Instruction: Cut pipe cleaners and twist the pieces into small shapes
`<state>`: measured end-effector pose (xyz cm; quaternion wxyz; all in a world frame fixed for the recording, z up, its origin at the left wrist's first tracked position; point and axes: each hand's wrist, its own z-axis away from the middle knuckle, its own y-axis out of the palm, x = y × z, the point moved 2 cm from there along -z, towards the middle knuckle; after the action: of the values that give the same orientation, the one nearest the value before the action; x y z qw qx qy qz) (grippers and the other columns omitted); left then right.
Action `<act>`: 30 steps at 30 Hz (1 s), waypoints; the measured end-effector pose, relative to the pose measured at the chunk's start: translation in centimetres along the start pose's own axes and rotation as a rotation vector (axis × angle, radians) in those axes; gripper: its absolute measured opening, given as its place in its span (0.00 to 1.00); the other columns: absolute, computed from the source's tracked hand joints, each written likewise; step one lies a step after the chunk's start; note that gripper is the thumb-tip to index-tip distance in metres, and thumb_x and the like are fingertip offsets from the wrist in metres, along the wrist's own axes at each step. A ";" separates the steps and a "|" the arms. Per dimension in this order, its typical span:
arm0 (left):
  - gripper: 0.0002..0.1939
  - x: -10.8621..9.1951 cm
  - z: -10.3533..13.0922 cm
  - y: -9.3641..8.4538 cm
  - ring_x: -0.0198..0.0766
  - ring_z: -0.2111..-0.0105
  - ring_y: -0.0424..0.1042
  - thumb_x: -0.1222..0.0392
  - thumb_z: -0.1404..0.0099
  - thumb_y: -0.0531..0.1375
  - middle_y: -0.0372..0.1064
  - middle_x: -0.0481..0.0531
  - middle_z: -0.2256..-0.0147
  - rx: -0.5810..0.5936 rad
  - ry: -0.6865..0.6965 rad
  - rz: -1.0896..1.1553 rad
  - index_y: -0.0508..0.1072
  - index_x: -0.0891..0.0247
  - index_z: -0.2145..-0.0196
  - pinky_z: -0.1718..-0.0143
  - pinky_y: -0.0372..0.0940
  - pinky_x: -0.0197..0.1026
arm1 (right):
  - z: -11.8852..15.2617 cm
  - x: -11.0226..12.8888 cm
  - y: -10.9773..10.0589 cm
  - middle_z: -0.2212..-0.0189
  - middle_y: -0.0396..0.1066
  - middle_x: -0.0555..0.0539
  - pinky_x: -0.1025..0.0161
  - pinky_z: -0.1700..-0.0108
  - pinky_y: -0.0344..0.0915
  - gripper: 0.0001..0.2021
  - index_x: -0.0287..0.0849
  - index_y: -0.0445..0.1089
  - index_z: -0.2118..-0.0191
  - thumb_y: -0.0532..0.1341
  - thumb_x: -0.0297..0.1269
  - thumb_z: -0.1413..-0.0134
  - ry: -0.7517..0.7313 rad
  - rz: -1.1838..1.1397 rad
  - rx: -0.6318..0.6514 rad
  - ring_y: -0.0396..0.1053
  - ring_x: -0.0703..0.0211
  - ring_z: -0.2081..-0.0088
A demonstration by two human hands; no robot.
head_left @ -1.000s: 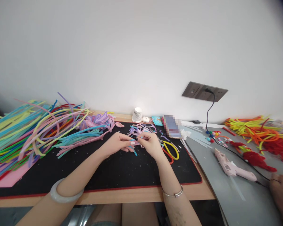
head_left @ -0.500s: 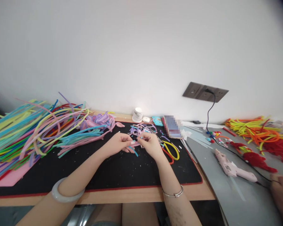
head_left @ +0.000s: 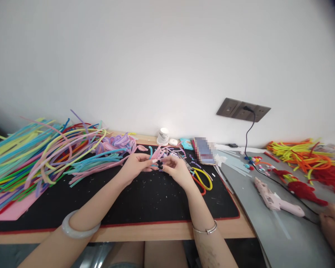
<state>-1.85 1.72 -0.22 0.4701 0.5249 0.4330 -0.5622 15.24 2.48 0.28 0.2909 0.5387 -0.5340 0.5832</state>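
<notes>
My left hand (head_left: 139,166) is closed, thumb against fingers, on a short light-blue pipe cleaner (head_left: 150,152) whose curved end sticks up above the knuckles. Pink pipe cleaner strands (head_left: 158,152) rise just behind the fingertips; whether they belong to the held piece I cannot tell. Close by on the right, my right hand (head_left: 175,170) is loosely curled, its thumb and index finger apart at the tips beside the blue piece. Short cut pipe cleaner pieces (head_left: 181,152) in pink, purple and blue lie behind both hands on the black mat (head_left: 145,201).
A big heap of pipe cleaners (head_left: 44,152) covers the left side. Along the wall stand a paper cup (head_left: 163,137), a white case (head_left: 173,142) and a phone (head_left: 204,150). Yellow-handled scissors (head_left: 203,179) lie right, then a glue gun (head_left: 279,201) near another person's hand (head_left: 333,230).
The blue piece has turned from pointing down below my left hand to pointing up above it. My right hand's pinch has loosened, and pink strands now show between the hands.
</notes>
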 end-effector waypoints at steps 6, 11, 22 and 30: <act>0.15 0.4 -0.3 -0.2 0.38 0.67 0.74 0.51 0.50 0.63 0.74 0.52 0.69 -0.038 0.013 0.059 0.73 0.66 0.69 0.69 0.68 0.32 | 0.2 0.0 0.6 0.83 0.63 0.53 0.71 0.81 0.53 0.09 0.38 0.67 0.76 0.55 0.34 0.51 0.030 0.005 0.118 0.57 0.70 0.83; 0.16 0.3 -0.2 0.1 0.39 0.69 0.74 0.51 0.49 0.62 0.75 0.52 0.70 0.008 0.008 -0.009 0.73 0.67 0.68 0.70 0.67 0.34 | -0.2 -0.4 0.4 0.82 0.63 0.53 0.72 0.83 0.52 0.10 0.38 0.67 0.74 0.53 0.36 0.49 0.021 -0.061 0.042 0.55 0.71 0.84; 0.12 0.1 0.0 0.4 0.36 0.72 0.74 0.54 0.47 0.62 0.74 0.52 0.75 0.107 -0.021 -0.106 0.74 0.67 0.71 0.72 0.65 0.31 | -0.1 -0.4 0.2 0.83 0.60 0.53 0.71 0.82 0.51 0.12 0.39 0.64 0.76 0.51 0.36 0.46 -0.031 0.027 0.028 0.54 0.70 0.84; 0.11 0.4 0.0 0.5 0.35 0.73 0.74 0.55 0.47 0.62 0.74 0.51 0.75 0.103 -0.009 -0.068 0.73 0.67 0.71 0.73 0.65 0.31 | 0.0 -0.5 0.8 0.81 0.58 0.54 0.70 0.82 0.52 0.13 0.40 0.60 0.72 0.47 0.42 0.42 -0.026 -0.124 0.126 0.55 0.69 0.83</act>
<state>-1.35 1.62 -0.60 0.4251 0.5307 0.4188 -0.6018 14.62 2.39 -0.40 0.2850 0.5952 -0.4658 0.5895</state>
